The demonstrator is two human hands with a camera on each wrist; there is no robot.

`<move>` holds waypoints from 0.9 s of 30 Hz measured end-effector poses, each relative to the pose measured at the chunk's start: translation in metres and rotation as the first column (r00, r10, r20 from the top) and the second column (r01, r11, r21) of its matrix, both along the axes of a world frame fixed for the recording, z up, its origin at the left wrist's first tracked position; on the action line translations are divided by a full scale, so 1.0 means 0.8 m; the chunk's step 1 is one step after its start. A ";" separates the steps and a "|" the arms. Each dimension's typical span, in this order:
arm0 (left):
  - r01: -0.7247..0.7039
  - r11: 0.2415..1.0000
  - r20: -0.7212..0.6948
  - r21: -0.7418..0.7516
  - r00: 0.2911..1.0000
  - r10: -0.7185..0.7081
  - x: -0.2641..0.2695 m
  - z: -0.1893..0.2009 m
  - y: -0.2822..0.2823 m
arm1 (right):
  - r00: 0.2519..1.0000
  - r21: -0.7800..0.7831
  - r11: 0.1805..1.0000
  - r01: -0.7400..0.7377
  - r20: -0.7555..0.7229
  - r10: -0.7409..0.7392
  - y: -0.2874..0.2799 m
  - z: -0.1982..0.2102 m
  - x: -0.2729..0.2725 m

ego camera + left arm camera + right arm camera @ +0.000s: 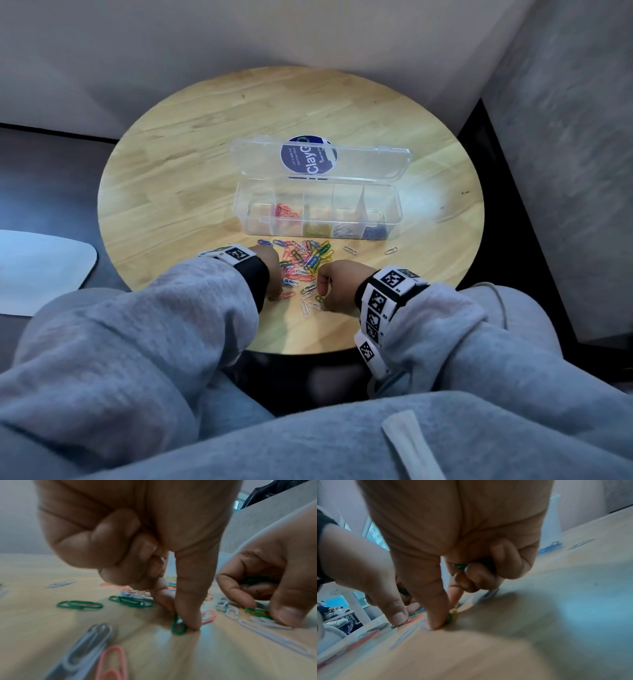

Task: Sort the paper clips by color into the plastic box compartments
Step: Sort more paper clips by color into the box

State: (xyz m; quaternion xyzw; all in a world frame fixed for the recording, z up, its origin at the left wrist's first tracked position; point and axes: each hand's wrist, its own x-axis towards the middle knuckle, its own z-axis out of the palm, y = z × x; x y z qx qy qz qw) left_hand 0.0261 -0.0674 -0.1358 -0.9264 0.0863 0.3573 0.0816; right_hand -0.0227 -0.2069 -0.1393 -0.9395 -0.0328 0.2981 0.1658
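Left hand (137,540) pinches a green clip (178,625) against the round table (171,164). Right hand (462,534) pinches another green clip (450,619), more green ones curled inside. Loose clips (305,260) lie between; plastic box (318,212) sits open at 12 o'clock.

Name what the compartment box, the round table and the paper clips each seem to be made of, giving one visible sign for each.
Compartment box: clear, glossy plastic; the table shows through its walls and open lid.
Round table: light wood with a smooth finish, perhaps a veneer; plank lines, grain and a soft sheen show.
Paper clips: bent wire, likely metal under a coloured coating; the green clip looks evenly coloured and matte.
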 end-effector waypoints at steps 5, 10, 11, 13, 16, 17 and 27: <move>-0.003 0.998 0.013 -0.069 1.000 0.004 -0.003 -0.004 0.004 | 1.000 -0.033 0.999 -0.016 0.002 0.016 -0.001 0.000 0.001; -0.146 0.950 -0.047 -0.276 0.989 0.138 0.001 0.010 0.014 | 0.987 0.067 0.985 0.160 -0.020 -0.159 -0.012 0.005 -0.004; -0.242 0.899 -0.105 -0.365 0.970 0.219 0.002 0.014 0.016 | 0.980 0.115 0.973 0.200 -0.043 -0.196 -0.016 0.007 -0.002; -0.416 0.751 -0.234 -0.513 0.909 0.344 0.007 0.020 0.019 | 0.951 0.252 0.919 0.302 -0.141 -0.274 -0.026 0.013 0.005; -0.588 0.480 -0.405 -0.651 0.804 0.435 0.012 0.032 0.017 | 0.882 0.419 0.777 0.469 -0.272 -0.385 -0.041 0.014 0.014; -0.618 0.391 -0.443 -0.682 0.774 0.452 0.012 0.037 0.016 | 0.856 0.468 0.716 0.517 -0.307 -0.417 -0.045 0.013 0.015; -0.737 -0.052 -0.640 -0.674 0.546 0.541 0.007 0.063 0.014 | 0.616 0.664 0.118 0.739 -0.593 -0.519 -0.058 0.019 0.011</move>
